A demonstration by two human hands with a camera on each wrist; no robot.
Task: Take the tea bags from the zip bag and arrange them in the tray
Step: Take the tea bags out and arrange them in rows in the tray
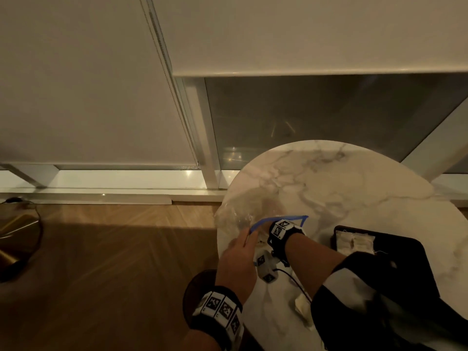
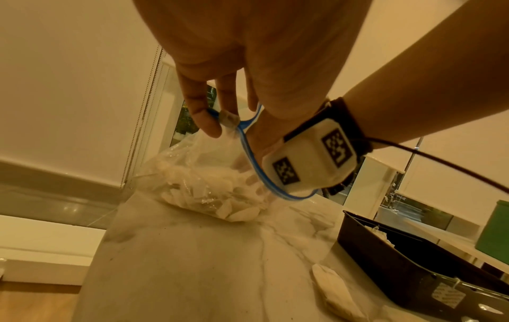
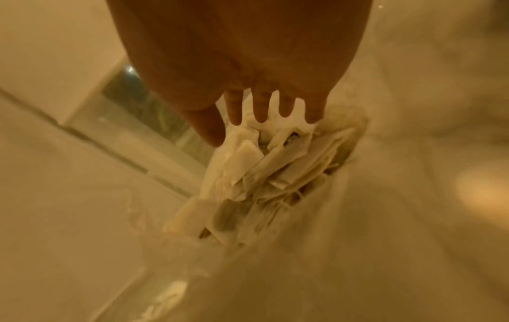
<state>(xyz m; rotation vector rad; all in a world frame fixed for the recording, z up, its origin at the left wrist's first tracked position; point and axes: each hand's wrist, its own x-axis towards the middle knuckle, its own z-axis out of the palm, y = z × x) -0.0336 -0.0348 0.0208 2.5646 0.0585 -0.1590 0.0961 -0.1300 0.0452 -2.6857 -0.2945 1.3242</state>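
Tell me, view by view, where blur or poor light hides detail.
Head view: dim warm light, a broad shadow across the floor. Left wrist view: fairly sharp; the left hand pinches the zip bag. Right wrist view: soft, hazy; the right hand reaches for tea bags.

Head view looks steeply down on desk (image 1: 329, 188) from above. Both wrist views sit close, facing bag (image 2: 198, 174); all share it.

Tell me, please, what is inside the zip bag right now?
A heap of tea bags fills the zip bag, with the right hand reaching in; its fingertips touch the top ones. The lowest bags are covered.
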